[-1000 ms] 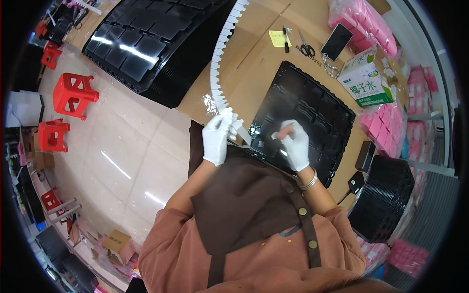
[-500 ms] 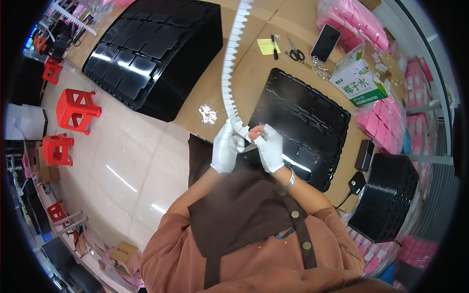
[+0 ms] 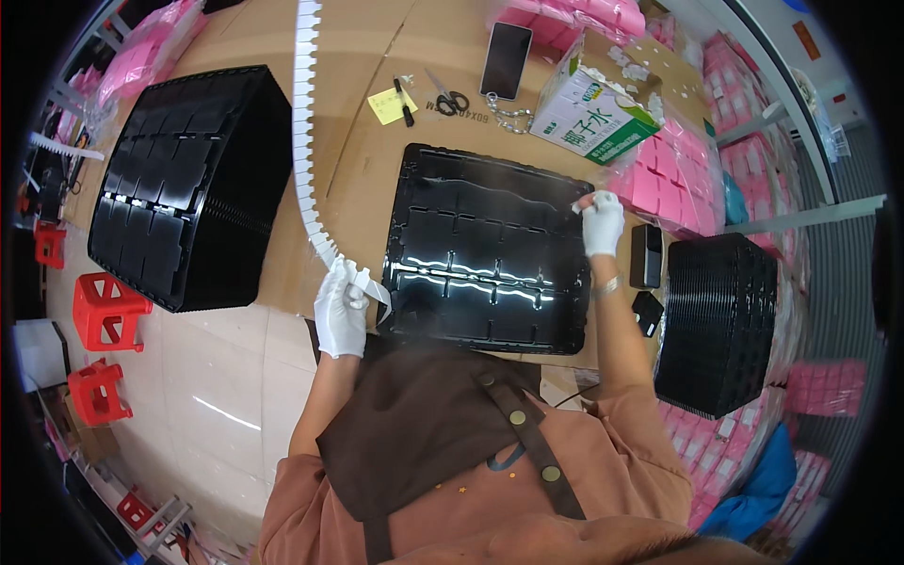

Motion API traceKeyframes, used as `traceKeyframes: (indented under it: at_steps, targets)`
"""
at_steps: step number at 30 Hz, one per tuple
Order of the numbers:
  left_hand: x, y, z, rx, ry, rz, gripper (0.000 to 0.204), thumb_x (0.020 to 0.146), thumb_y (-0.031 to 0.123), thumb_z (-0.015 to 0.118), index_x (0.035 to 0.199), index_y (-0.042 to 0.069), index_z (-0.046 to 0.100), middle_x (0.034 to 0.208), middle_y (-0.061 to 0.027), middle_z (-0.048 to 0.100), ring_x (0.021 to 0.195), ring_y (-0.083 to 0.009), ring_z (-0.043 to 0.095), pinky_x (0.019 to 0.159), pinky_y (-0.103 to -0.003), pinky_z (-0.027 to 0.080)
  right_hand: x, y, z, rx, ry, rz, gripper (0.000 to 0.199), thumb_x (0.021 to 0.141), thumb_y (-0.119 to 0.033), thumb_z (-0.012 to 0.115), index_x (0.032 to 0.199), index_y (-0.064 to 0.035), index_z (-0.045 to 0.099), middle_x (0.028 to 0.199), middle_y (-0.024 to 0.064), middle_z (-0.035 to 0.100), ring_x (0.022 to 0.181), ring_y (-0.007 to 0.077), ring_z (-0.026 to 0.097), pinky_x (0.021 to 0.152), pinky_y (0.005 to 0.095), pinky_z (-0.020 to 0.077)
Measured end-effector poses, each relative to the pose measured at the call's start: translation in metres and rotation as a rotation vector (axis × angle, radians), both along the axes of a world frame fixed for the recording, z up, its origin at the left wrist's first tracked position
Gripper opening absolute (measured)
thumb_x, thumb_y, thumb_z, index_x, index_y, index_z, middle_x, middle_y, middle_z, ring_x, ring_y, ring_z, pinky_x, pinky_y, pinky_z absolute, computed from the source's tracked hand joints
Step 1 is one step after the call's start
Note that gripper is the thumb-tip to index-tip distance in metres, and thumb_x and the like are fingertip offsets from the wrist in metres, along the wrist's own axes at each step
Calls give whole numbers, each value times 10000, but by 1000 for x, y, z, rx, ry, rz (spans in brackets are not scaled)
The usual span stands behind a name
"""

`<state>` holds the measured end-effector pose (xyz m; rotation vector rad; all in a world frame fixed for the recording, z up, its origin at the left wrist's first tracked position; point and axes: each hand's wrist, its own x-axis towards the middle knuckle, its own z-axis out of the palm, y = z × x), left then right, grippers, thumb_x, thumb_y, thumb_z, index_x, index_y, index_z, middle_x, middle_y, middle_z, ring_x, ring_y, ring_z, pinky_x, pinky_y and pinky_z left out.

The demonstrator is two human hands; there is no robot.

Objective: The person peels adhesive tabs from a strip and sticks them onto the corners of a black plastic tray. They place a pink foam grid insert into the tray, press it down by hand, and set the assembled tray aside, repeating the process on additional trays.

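Observation:
My left hand (image 3: pixel 340 311), in a white glove, is closed on a long white strip of stickers (image 3: pixel 303 141) near its lower end. The strip runs up past the far edge of the view, and its loose tail curls beside the black plastic tray (image 3: pixel 490 217). That tray lies flat on the cardboard-covered table in front of me. At the tray's far right corner is my right hand (image 3: pixel 603 226), gloved with bare fingertips showing. Its fingers are pinched together; what they hold, if anything, is too small to make out.
Tall stacks of black trays stand left (image 3: pixel 188 188) and right (image 3: pixel 720 325). Beyond the tray lie a yellow note (image 3: pixel 384 105), a black pen (image 3: pixel 408 117), scissors (image 3: pixel 450 100) and a phone (image 3: pixel 507 61). A carton (image 3: pixel 593 108) and pink packs (image 3: pixel 673 174) sit far right.
My right hand has left the strip's end and moved right to the tray's far right corner. My left hand still holds the strip. The whole view has shifted, with the table scene further left.

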<state>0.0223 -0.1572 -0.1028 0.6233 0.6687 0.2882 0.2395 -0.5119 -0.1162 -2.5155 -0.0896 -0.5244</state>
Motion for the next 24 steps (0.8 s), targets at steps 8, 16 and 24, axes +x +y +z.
traceKeyframes:
  at_steps: [8,16,24]
  targets:
    - [7,-18,3,137,93,-51,185,955,152,517,1084,22,539,829,3,506,638,-57,452,507,-173,344,32,-10,-27,-253,66,-75,24,698,-115,663,680,-100,669,835,119,627,789,314,609,703,417,489]
    - [11,-23,4,180,94,-44,241,953,152,521,1138,-1,540,871,-8,539,668,-54,474,523,-175,351,37,-6,-34,-268,79,-181,39,679,-97,665,656,-76,642,814,148,612,801,328,595,714,428,472]
    - [5,-27,6,338,79,-118,250,949,140,531,1138,-23,546,862,-24,582,616,-39,482,503,-163,370,0,-10,-8,597,-7,19,53,797,-38,624,767,-19,585,762,51,588,678,145,577,672,281,465]
